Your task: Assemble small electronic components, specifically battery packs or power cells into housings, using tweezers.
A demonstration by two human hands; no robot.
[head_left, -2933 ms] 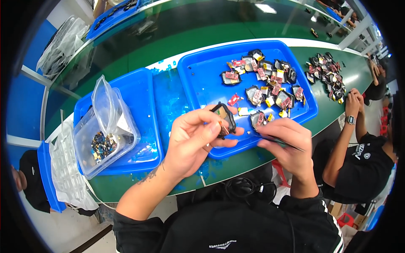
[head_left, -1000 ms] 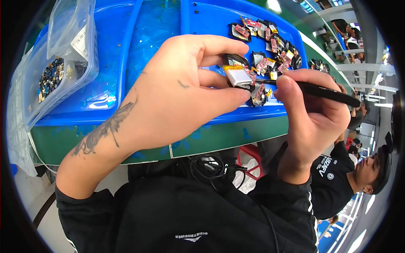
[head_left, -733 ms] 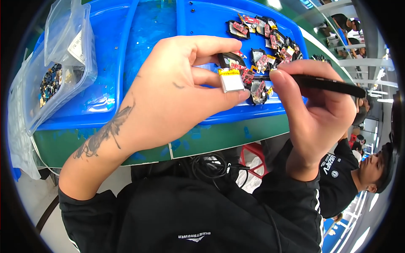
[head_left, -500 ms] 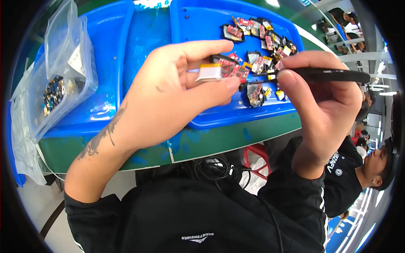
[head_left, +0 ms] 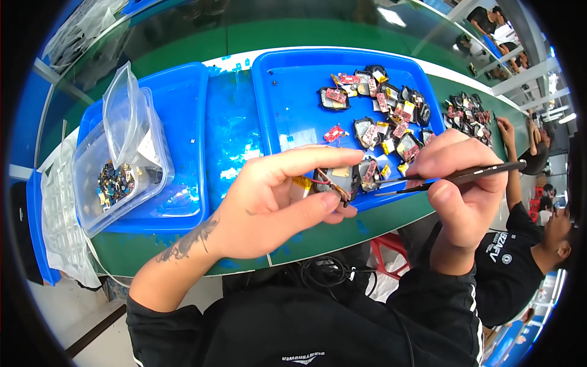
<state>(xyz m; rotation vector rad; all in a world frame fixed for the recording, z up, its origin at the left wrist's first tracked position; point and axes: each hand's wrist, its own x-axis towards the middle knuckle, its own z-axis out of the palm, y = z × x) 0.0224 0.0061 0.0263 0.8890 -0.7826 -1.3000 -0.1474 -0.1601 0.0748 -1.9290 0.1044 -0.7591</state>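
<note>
Between the thumb and fingers of my left hand (head_left: 263, 202) is a small black device housing (head_left: 337, 182), its grey inside facing up with thin wires across it. A silver battery with yellow tape (head_left: 301, 186) shows beside it, partly covered by my fingers. My right hand (head_left: 468, 186) is closed on black tweezers (head_left: 452, 178); their tips are apart and point left, just right of the housing. Beyond my hands, a blue tray (head_left: 269, 122) holds several similar opened housings (head_left: 367, 131) with red circuit boards. One loose red circuit board (head_left: 334, 133) lies near the tray's middle.
On the left, a clear plastic box (head_left: 162, 147) with small mixed parts (head_left: 115, 183) sits in a second blue tray (head_left: 189, 79). More opened devices (head_left: 468, 116) lie on the green table (head_left: 318, 248) at far right. A co-worker (head_left: 520, 257) sits to my right.
The view has shifted, so the trays appear lower. The red board over the held housing no longer shows; its grey inside and wires do. The tweezers' tips are now farther apart.
</note>
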